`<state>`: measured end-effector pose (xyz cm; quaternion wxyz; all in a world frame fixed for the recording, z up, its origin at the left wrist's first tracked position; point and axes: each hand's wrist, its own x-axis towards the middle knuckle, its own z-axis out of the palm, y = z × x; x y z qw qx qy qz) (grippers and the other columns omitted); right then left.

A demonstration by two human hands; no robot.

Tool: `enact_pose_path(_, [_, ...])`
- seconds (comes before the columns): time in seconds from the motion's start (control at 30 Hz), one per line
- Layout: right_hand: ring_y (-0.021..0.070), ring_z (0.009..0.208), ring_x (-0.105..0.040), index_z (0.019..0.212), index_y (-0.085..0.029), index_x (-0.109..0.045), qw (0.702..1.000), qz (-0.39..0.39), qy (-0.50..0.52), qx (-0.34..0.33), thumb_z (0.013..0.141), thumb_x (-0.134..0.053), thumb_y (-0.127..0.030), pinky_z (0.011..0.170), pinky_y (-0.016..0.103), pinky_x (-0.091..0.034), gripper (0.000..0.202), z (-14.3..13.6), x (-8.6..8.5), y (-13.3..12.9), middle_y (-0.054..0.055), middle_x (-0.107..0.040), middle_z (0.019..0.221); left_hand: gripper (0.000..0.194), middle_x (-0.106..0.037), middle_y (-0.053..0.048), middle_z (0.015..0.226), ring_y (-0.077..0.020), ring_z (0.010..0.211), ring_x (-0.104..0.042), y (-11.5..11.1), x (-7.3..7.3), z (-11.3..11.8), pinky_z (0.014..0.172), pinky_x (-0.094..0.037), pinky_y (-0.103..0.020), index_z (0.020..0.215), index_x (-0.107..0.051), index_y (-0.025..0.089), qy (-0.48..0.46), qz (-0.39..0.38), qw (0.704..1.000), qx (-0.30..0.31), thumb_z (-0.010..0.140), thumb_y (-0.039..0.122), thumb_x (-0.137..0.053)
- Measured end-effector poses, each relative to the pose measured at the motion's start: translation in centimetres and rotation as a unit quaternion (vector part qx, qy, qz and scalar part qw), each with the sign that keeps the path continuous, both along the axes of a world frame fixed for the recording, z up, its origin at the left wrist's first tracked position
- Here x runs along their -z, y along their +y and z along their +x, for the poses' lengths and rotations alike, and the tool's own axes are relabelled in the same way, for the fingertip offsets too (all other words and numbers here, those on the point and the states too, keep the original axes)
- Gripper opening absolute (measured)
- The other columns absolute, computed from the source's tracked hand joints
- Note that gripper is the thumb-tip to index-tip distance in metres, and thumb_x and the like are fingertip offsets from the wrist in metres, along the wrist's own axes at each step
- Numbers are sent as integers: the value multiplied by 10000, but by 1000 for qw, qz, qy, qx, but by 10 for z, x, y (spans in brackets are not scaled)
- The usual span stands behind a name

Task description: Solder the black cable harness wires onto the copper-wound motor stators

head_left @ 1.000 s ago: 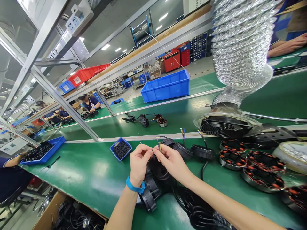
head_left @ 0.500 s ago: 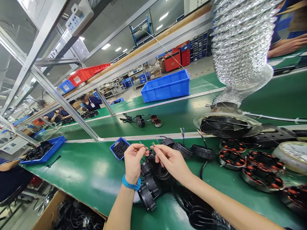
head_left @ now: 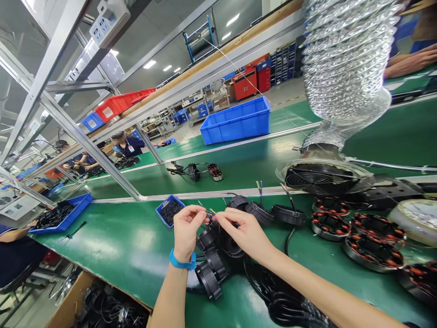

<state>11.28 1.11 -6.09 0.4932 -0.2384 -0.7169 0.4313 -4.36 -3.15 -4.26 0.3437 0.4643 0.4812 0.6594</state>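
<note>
The green surface (head_left: 129, 255) spreads under a silver duct (head_left: 348, 68); a blue crate (head_left: 235, 123) stands beyond. The right hand (head_left: 246, 231) and left hand (head_left: 186, 228) are close together above black caps (head_left: 207, 282), thumbs pinched against forefingers. Thin coloured wires (head_left: 212, 212) lie between their fingertips, gripped by the right; what the left pinches is too small to tell.

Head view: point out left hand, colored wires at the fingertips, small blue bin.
Left hand (head_left: 186, 228), head view: middle of the hand.
Colored wires (head_left: 212, 212), head view: strands between the fingertips.
Small blue bin (head_left: 162, 219), head view: near side wall.
</note>
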Motion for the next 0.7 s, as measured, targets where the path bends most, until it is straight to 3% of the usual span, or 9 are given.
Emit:
enact_pose_path(0.47, [169, 617, -529, 756, -200, -751, 1000, 9, -13, 7, 937, -480, -460, 597, 281, -439, 416, -1, -2, -1, 24, -567, 631, 164, -691, -20, 701, -117, 605, -634, -4, -6, -4, 611, -537, -228, 778, -715, 139, 62, -22, 998, 5, 721, 279, -778])
enact_pose_path(0.7, [179, 616, -565, 830, -201, -754, 1000, 7, -14, 27, 930, -487, -481, 591, 294, -469, 400, -3, 2, -1, 40, -624, 669, 195, -679, -26, 693, -119, 596, -626, -3, -12, -14, 592, -530, -233, 781, -704, 126, 78, -82, 993, 42, 716, 293, -781])
